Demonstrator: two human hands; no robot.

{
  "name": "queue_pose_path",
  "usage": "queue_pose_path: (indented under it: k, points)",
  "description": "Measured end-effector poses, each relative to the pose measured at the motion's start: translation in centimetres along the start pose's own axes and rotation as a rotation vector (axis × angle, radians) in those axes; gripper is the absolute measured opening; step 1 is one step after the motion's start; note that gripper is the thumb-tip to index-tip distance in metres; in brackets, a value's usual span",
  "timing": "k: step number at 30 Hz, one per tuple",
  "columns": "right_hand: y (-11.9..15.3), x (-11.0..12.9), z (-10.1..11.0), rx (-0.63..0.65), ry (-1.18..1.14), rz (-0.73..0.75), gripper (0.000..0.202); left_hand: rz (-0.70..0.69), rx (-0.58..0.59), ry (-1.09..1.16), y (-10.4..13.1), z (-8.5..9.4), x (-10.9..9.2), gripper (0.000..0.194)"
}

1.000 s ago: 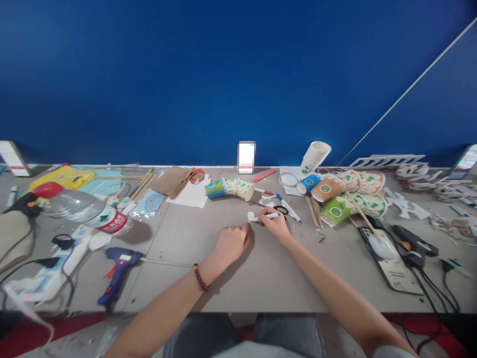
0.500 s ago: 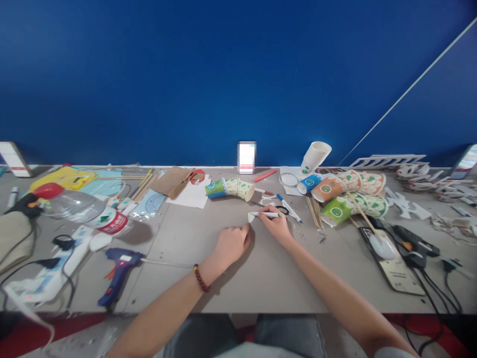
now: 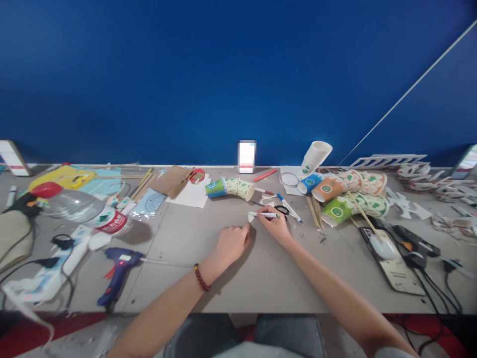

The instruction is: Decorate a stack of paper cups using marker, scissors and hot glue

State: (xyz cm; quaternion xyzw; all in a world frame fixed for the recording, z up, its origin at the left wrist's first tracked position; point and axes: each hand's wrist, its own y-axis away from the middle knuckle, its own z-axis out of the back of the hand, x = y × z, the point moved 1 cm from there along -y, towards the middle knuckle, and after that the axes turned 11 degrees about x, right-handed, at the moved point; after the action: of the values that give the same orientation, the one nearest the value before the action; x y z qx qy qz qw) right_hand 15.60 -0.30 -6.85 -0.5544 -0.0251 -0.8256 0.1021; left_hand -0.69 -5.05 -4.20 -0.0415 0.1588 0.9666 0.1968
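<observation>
pinching a marker [image 3: 269, 215], my right hand [image 3: 276, 224] points it at the small white scrap [image 3: 250, 217] on the table [image 3: 186, 231]; my left hand [image 3: 231, 243] curls beside it, its grip unclear from here.

A craft workshop — a grey worktable [image 3: 268, 283] against a plain deep-blue wall [image 3: 238, 74], a dark-blue plastic glue gun [image 3: 121, 266] near left, green-and-orange patterned paper cups [image 3: 337, 211] right — and, blurred farther right, seemingly white cut-out scraps [image 3: 417, 210].
</observation>
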Motion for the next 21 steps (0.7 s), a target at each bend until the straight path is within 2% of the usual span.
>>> queue_pose_path:
  k: [21]
  points:
    - [-0.01,0.02,-0.06,-0.064,0.0,-0.052,0.013,0.03,0.046,0.002,-0.05,0.45,-0.3,0.025]
